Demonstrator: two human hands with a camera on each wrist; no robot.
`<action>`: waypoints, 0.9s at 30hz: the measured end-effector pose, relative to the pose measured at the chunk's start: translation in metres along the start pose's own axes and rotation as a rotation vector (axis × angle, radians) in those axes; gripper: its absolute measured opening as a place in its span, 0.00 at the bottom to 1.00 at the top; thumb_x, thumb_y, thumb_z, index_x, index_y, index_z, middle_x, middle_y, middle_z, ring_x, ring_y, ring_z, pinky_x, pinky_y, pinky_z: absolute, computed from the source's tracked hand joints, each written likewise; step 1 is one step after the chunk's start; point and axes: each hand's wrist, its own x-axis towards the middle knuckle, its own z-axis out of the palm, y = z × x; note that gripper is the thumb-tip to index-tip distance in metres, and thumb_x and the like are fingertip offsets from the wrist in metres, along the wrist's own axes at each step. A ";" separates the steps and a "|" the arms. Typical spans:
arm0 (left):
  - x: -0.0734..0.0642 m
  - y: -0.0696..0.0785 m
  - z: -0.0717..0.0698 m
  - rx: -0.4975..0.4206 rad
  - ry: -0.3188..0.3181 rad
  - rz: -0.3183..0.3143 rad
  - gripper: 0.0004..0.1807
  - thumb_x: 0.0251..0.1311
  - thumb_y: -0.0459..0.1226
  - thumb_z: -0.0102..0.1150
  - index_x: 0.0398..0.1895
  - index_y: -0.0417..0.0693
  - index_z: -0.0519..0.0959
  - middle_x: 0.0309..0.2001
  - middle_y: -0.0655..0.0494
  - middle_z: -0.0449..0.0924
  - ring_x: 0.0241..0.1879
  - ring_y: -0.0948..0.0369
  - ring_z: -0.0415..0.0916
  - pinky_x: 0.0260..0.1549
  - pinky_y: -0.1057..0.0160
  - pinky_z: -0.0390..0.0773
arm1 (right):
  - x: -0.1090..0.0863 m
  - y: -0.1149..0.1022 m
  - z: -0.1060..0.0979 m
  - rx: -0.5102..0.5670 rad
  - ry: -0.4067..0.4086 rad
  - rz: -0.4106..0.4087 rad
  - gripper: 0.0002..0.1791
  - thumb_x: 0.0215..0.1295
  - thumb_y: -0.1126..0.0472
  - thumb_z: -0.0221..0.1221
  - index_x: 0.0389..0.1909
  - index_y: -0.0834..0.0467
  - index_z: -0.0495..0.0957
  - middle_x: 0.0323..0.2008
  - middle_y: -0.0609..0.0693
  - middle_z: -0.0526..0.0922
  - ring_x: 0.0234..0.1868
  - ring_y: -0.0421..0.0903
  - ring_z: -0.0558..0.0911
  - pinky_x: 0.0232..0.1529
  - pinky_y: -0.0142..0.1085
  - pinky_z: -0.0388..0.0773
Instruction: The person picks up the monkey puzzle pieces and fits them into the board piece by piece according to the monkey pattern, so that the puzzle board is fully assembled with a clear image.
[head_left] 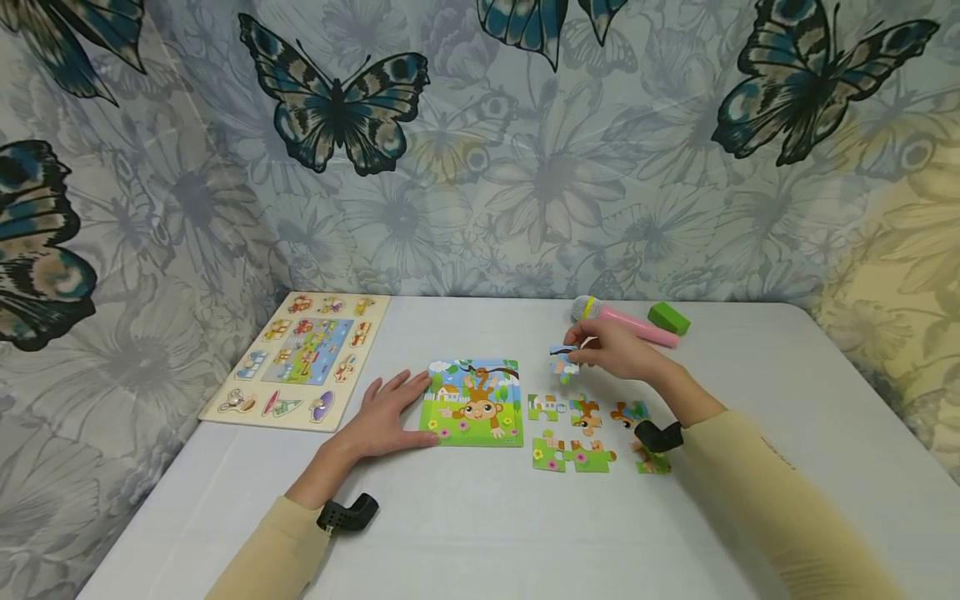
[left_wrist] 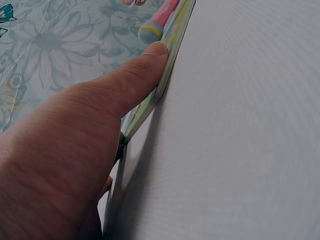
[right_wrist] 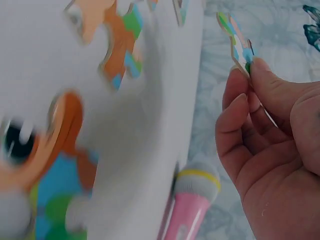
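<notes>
My right hand [head_left: 618, 350] pinches a jigsaw puzzle piece [head_left: 562, 360] between thumb and fingers, above the table. In the right wrist view the puzzle piece [right_wrist: 239, 42] stands nearly edge-on at the fingertips. A square monkey picture board [head_left: 480, 407] lies flat, left of the loose pieces. Spread and mostly straight, the fingers of my left hand [head_left: 384, 421] touch its left side, and the thumb [left_wrist: 142, 65] rests on its edge in the left wrist view. Loose puzzle pieces lie right of the board, among them a green one [head_left: 592, 457] and a brown one [head_left: 587, 414].
A wooden board with printed pictures [head_left: 270, 406] lies at the back left. Behind the right hand are a pink toy microphone [head_left: 637, 325] and a green block [head_left: 669, 317]. Butterfly-patterned cloth [head_left: 525, 183] rises behind the white table [head_left: 465, 533].
</notes>
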 end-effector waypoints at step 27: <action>0.001 -0.001 0.001 0.008 0.003 -0.003 0.54 0.53 0.62 0.69 0.77 0.42 0.62 0.76 0.50 0.60 0.77 0.45 0.47 0.69 0.34 0.37 | 0.067 -0.023 0.065 -0.086 -0.116 0.034 0.06 0.69 0.65 0.63 0.43 0.61 0.78 0.38 0.51 0.80 0.37 0.47 0.77 0.38 0.38 0.74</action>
